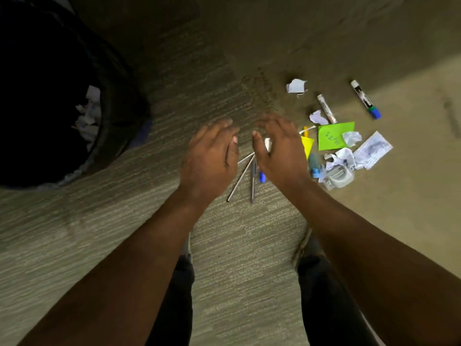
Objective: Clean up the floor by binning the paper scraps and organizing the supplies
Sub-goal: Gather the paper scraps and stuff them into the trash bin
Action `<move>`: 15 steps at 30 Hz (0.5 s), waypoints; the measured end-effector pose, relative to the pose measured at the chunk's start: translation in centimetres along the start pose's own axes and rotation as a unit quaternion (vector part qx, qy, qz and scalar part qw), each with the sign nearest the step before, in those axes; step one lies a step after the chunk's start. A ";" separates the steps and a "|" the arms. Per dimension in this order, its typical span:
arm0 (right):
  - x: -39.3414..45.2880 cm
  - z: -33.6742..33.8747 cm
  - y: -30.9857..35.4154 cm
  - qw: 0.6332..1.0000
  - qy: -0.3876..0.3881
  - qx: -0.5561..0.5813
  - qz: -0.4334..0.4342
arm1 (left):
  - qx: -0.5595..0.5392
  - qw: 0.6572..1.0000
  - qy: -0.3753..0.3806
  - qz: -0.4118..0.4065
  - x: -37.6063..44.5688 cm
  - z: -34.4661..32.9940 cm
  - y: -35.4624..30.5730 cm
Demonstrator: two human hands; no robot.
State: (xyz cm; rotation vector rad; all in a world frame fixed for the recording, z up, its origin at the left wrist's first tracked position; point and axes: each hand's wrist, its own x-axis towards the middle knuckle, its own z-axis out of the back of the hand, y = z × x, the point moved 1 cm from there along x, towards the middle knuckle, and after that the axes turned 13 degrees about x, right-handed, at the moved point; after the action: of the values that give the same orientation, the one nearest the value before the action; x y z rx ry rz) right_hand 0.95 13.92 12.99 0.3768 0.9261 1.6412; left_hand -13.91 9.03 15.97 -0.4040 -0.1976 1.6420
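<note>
My left hand (210, 156) and my right hand (280, 151) hover side by side above the carpet, fingers apart, holding nothing. Below and between them lie several pens (245, 176), partly hidden by the hands. To the right sit a green sticky note (333, 132), a yellow note (307, 144), crumpled white paper scraps (343, 157), a torn scrap (296, 85), another scrap (318, 117), a lined paper sheet (374, 149), two markers (326, 108) (365, 99) and a white tape dispenser (339, 177).
A black bin (117, 106) stands at the left with white paper scraps (88, 113) inside. My legs and shoes (303, 248) show at the bottom. Carpet covers the floor all around.
</note>
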 end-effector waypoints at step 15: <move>4.7 3.5 -21.7 0.978 0.093 -0.163 -0.093 | 0.135 0.967 0.196 -0.094 12.6 -17.9 -6.7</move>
State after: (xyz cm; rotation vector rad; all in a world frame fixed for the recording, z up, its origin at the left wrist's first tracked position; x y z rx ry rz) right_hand 16.57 20.30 -1.85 -0.0871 0.7839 1.6369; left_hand -1.83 20.28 0.09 -0.4760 0.2745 1.3486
